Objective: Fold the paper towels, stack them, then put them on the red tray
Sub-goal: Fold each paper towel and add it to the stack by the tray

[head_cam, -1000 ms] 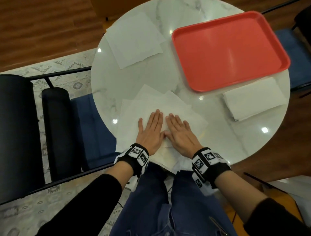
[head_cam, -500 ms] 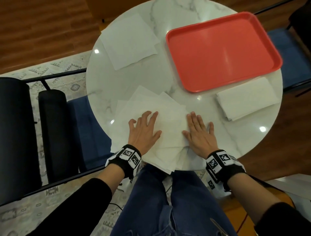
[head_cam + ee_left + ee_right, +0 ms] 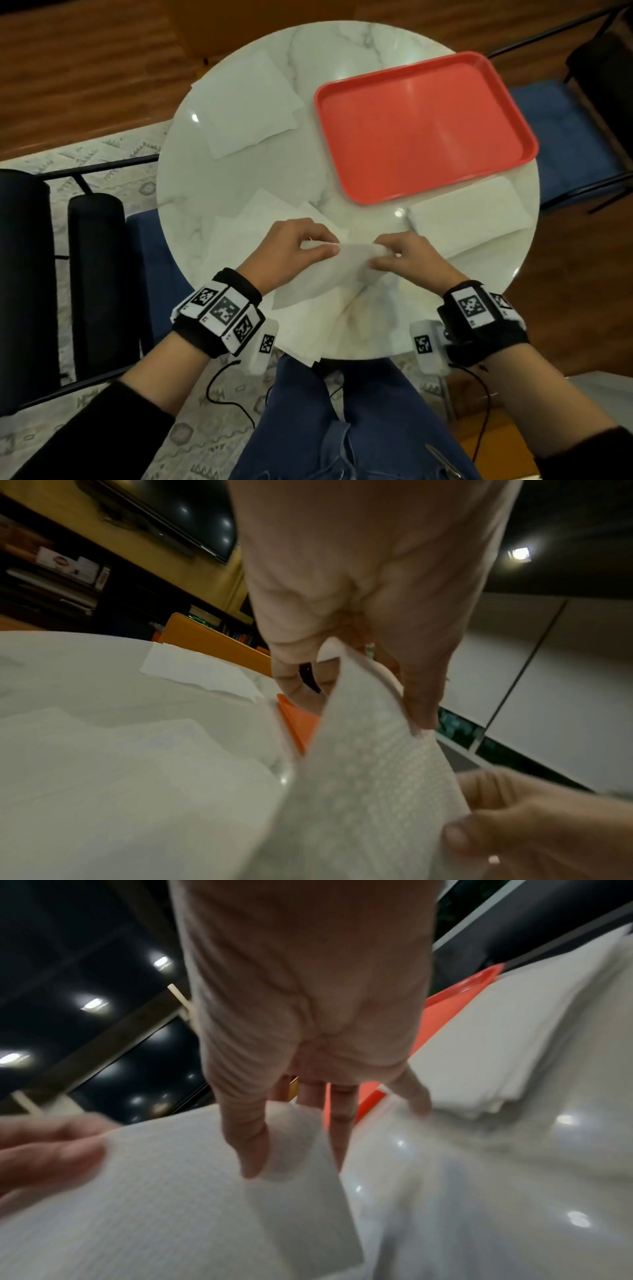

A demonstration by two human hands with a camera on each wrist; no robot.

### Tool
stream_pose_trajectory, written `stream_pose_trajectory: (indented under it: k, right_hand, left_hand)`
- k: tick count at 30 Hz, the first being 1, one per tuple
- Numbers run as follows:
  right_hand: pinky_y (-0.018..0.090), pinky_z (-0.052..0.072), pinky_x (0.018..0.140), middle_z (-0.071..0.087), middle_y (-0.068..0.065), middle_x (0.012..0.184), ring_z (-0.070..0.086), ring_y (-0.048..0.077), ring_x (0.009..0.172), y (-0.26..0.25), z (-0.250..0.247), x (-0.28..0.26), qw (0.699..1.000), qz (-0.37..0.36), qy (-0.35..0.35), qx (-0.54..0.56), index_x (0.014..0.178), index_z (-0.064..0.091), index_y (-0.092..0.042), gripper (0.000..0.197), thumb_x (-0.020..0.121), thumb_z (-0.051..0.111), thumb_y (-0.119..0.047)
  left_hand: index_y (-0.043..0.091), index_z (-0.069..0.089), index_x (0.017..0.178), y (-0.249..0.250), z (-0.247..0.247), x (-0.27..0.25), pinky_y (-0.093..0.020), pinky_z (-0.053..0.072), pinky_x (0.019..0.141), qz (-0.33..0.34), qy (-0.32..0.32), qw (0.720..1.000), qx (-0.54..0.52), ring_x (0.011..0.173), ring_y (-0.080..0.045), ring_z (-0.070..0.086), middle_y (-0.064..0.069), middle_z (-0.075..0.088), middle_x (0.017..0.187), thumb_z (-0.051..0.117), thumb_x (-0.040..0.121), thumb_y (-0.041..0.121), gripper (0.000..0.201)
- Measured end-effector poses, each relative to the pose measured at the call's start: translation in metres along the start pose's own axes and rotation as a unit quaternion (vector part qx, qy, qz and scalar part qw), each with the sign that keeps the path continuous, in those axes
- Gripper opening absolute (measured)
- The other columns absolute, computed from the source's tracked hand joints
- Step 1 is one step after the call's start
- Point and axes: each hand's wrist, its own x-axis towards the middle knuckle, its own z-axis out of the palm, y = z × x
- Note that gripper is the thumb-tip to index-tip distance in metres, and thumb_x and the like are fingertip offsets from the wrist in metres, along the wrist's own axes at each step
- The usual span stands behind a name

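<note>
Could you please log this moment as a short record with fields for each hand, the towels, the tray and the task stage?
left hand: pinches the lifted paper towel at one end
right hand: pinches the same towel's other end
loose towels: unfolded pile under the hands on the table
folded stack: on the table, beside the tray's near edge
flat sheet: lies at the far left
red tray: holds no towels
stage: folding under way
</note>
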Motion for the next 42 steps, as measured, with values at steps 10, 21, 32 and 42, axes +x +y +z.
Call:
stream_pose_trajectory:
  k: [10, 21, 32, 42]
  right_hand:
    - [0.026, 0.056, 0.070, 0.067, 0.001, 0.086, 0.061, 0.018, 0.085, 0.092, -0.099, -0.020, 0.906, 0.082, 0.187, 0.371, 0.085, 0.065, -0.013, 0.010, 0.092, 0.057, -0.011]
    - [0.037, 0.052, 0.067, 0.060, 0.010, 0.099, 0.056, 0.028, 0.096, 0.163, -0.165, 0.020, 0.906, 0.201, 0.237, 0.289, 0.080, 0.061, -0.015, 0.017, 0.093, 0.052, -0.009]
    - [0.050, 0.032, 0.101, 0.048, 0.022, 0.132, 0.042, 0.042, 0.123, 0.141, -0.151, 0.036, 0.924, 0.256, 0.272, -0.083, 0.129, 0.047, -0.011, 0.040, 0.090, 0.056, -0.017]
    - [0.045, 0.049, 0.082, 0.059, 0.016, 0.101, 0.060, 0.036, 0.088, 0.010, -0.024, 0.062, 0.981, -0.072, 0.135, -0.120, 0.099, 0.068, -0.012, 0.021, 0.083, 0.055, -0.007]
  left_hand:
    - [0.025, 0.071, 0.095, 0.021, 0.027, 0.019, -0.022, 0.049, 0.074, -0.058, 0.043, 0.995, -0.073, 0.072, -0.015, 0.062, 0.002, 0.068, 0.085, 0.065, 0.087, 0.025, 0.010]
    - [0.021, 0.068, 0.092, -0.104, 0.042, -0.107, -0.017, 0.051, 0.068, -0.269, 0.159, 0.950, -0.021, 0.085, -0.022, 0.067, -0.005, 0.071, 0.089, 0.063, 0.089, 0.014, 0.009]
    - [-0.001, 0.064, 0.098, -0.147, 0.070, -0.193, -0.006, 0.043, 0.043, -0.446, 0.193, 0.867, -0.111, 0.070, -0.026, 0.059, -0.021, 0.065, 0.090, 0.056, 0.090, -0.002, 0.012]
    - [-0.012, 0.063, 0.100, -0.183, 0.077, -0.206, -0.019, 0.051, 0.052, -0.497, 0.125, 0.849, -0.127, 0.068, -0.027, 0.056, -0.017, 0.063, 0.075, 0.053, 0.089, -0.008, 0.016]
